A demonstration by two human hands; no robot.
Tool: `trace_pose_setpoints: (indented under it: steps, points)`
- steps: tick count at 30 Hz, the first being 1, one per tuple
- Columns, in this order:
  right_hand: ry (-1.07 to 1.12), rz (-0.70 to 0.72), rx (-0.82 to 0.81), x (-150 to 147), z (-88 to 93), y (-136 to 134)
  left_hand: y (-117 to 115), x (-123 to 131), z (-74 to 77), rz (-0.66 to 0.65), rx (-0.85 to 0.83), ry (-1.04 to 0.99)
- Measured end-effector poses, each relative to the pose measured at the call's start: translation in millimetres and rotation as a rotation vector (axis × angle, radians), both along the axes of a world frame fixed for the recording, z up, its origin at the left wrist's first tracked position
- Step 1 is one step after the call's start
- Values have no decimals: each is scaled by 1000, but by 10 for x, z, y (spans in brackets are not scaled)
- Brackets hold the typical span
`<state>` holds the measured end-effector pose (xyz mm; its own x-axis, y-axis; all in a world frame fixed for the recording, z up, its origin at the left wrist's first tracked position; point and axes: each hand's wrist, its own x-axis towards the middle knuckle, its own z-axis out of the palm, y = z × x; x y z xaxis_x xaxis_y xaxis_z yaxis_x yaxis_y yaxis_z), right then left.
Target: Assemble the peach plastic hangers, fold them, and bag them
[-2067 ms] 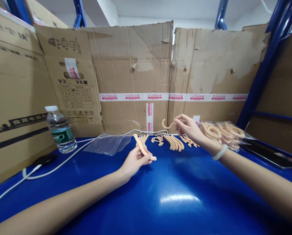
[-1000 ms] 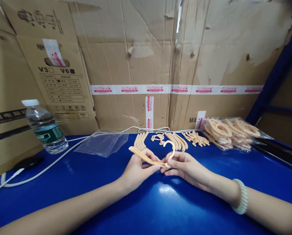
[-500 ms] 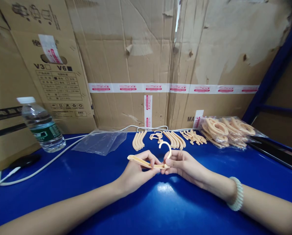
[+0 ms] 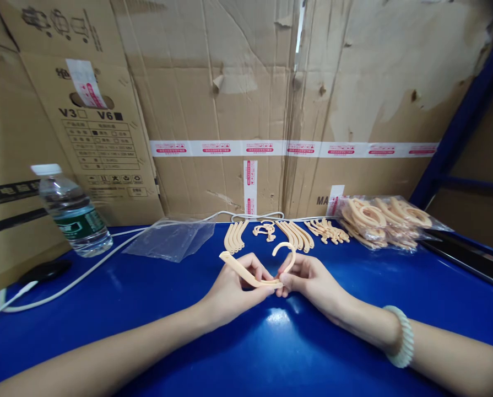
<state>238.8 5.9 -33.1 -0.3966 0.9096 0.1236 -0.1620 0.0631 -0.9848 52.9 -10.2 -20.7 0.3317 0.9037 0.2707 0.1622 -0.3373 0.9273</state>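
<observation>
Between finger and thumb, my left hand point(image 4: 233, 286) grips a beige plastic hanger arm point(image 4: 242, 270), its free end pointing up and left. My right hand point(image 4: 312, 281) is closed on a matching hanger hook point(image 4: 290, 253), whose curl opens to the left. The arm's inner end meets the base of the hook at my fingertips; whether the two are joined is hidden by the fingers. Behind my hands lie two rows of loose arms, a left row point(image 4: 234, 237) and a right row point(image 4: 296, 236), with a few hooks point(image 4: 265, 230) between them.
Small beige parts point(image 4: 326, 230) and clear bags of hanger pieces point(image 4: 384, 220) lie at the back right, beside a dark phone point(image 4: 469, 256). An empty plastic bag point(image 4: 169, 241), a water bottle point(image 4: 75, 212) and a white cable point(image 4: 64, 292) occupy the left. Cardboard point(image 4: 213, 187) walls the back.
The hanger arm has turned in my left hand, so its broad side shows and its free end sits slightly higher. The hook has shifted a little right and tilted with my right hand.
</observation>
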Motion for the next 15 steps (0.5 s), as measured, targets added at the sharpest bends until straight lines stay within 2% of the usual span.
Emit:
trace_pose_setpoints:
  steps: [6,15]
  points:
    - [-25,-67,91,-18,56,-41,95,-11,-54,22,-121,-151]
    - [-33,-57,11,-42,44,-27,96,7,-66,24,-195,-193]
